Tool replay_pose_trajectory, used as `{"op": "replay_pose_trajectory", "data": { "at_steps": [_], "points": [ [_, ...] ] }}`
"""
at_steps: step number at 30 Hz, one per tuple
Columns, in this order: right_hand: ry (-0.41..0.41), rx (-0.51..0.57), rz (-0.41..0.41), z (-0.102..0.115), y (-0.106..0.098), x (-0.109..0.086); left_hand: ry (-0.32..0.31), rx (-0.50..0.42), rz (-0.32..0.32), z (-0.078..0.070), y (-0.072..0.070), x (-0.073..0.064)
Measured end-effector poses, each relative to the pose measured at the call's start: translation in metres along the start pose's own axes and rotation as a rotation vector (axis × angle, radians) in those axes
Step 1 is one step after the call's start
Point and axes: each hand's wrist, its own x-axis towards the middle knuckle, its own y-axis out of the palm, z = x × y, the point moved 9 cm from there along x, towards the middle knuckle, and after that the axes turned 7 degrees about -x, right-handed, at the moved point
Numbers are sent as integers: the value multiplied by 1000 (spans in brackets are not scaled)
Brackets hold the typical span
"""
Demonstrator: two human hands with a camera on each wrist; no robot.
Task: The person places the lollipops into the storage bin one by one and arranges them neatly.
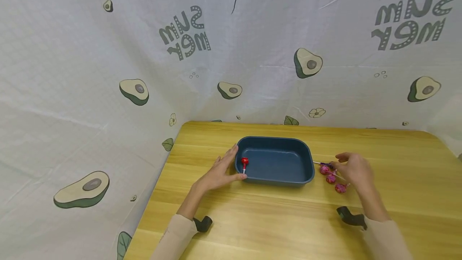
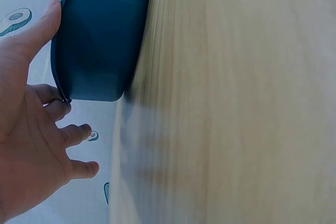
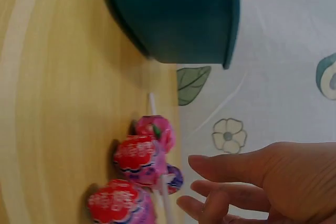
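Observation:
A dark blue rectangular tray [image 1: 276,179] rests on the wooden table, with a red lollipop [image 1: 244,161] inside at its left end. My left hand [image 1: 218,173] rests against the tray's left end, fingers spread along the outside and thumb at the near corner; in the left wrist view the fingers look extended. Right of the tray lie several lollipops in pink and red wrappers, including a near one [image 1: 340,188], and a purple-wrapped lollipop [image 3: 175,178]. Over them hovers my right hand [image 1: 355,169], fingers loosely bent and thumb apart, with nothing visible between them in the right wrist view.
The wooden table [image 1: 267,220] ends at a white cloth [image 1: 202,71] printed with avocados, which hangs behind it and on the left. Black wrist mounts [image 1: 351,216] sit at both sleeves.

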Motion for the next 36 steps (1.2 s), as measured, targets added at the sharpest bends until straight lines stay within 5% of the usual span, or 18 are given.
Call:
{"op": "replay_pose_trajectory", "data": {
  "at_steps": [10, 27, 36],
  "points": [
    [92, -13, 41, -10, 14, 3, 10, 5, 0, -1, 1, 2],
    [92, 28, -35, -23, 22, 3, 6, 12, -9, 0, 1, 2],
    [92, 155, -63, -24, 19, 1, 8, 11, -5, -1, 1, 2]
  ]
}}
